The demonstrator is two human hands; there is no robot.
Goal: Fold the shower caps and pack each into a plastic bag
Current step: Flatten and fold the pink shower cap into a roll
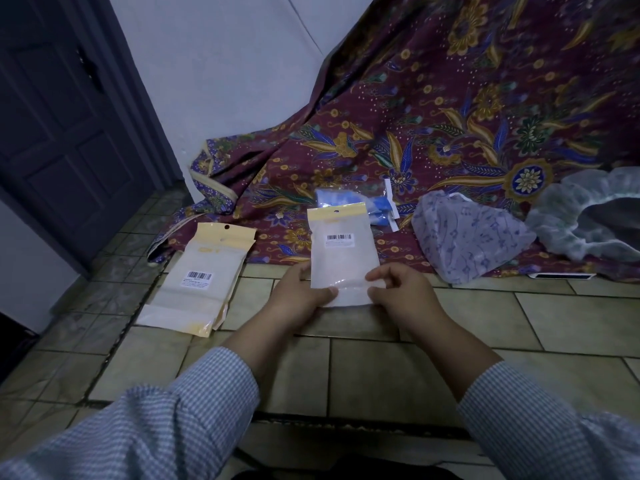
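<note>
I hold a flat plastic bag [341, 254] with a yellow header and a barcode label upright above the tiled floor. My left hand [301, 299] pinches its lower left edge with the thumb on top. My right hand [398, 296] pinches its lower right corner. A folded patterned shower cap [464, 237] lies to the right on the floral cloth. A pale green shower cap [588, 216] lies open at the far right. A stack of the same bags [197, 282] rests on the floor to the left.
A clear packet with blue contents [360, 202] lies on the maroon floral cloth [450, 116] behind the held bag. A dark door [62, 126] stands at the left and a white wall behind. Beige tiles [381, 368] cover the floor.
</note>
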